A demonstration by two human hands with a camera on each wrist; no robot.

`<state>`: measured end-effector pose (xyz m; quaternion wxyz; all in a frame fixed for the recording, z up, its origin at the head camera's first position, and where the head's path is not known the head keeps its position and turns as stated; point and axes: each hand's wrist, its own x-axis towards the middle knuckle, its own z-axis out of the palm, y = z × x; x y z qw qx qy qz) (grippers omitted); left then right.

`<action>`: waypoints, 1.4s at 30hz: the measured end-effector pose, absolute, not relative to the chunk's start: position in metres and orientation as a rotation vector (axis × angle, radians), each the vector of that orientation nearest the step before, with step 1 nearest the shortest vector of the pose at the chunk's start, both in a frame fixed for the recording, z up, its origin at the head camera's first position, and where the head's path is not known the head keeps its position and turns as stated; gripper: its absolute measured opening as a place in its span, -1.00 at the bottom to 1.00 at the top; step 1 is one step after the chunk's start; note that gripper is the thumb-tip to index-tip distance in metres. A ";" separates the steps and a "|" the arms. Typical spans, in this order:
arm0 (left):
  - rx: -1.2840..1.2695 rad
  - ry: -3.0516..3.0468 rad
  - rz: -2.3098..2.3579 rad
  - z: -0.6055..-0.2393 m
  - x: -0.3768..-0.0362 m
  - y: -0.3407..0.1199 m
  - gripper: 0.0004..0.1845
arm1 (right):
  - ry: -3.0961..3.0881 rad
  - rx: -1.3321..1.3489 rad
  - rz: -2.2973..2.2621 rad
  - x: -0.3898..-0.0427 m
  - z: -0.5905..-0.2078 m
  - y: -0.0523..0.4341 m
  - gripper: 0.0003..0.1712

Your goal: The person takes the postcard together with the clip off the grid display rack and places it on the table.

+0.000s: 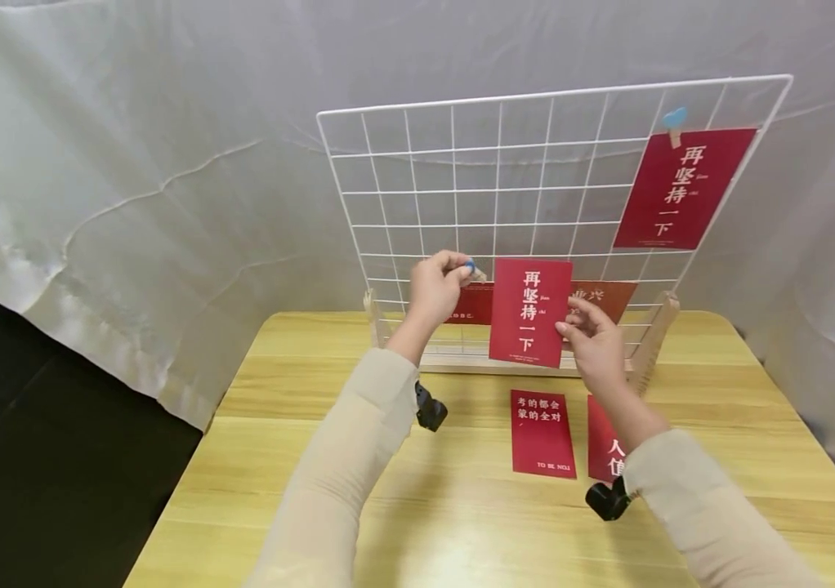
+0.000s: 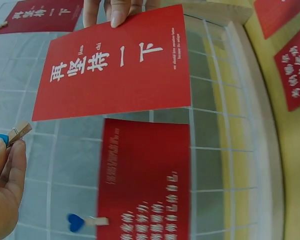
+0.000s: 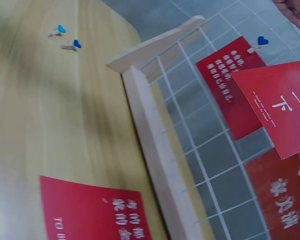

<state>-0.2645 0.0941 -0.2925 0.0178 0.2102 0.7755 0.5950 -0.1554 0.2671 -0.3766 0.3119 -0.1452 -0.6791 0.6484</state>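
My left hand (image 1: pixel 462 268) pinches a small wooden clip with a blue heart (image 1: pixel 471 266) in front of the white wire grid (image 1: pixel 454 171). Just right of it, my right hand (image 1: pixel 570 320) holds a red card with white characters (image 1: pixel 530 312) upright by its right edge, against the grid's lower middle. In the left wrist view the clip (image 2: pixel 12 135) sits a short way off the card's (image 2: pixel 115 65) corner, not touching it. A second red card (image 2: pixel 145 180) hangs behind, held by a blue-heart clip (image 2: pixel 82 221).
The grid stands in a wooden base (image 3: pixel 155 145) on a yellow table (image 1: pixel 300 457). Another red card (image 1: pixel 682 188) is clipped at the grid's top right. Two red cards (image 1: pixel 542 433) (image 1: pixel 605 441) lie on the table, and two spare clips (image 3: pixel 65 37) lie beyond the base.
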 end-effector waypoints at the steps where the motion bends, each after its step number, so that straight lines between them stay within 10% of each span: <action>1: 0.644 2.397 1.849 -0.297 -0.264 0.091 -0.88 | -1.809 -0.391 1.704 -0.155 -0.380 0.266 -0.58; 42: 0.176 2.260 1.862 -0.456 -0.217 -0.042 -0.81 | -2.025 -0.670 1.966 -0.141 -0.490 0.219 -0.58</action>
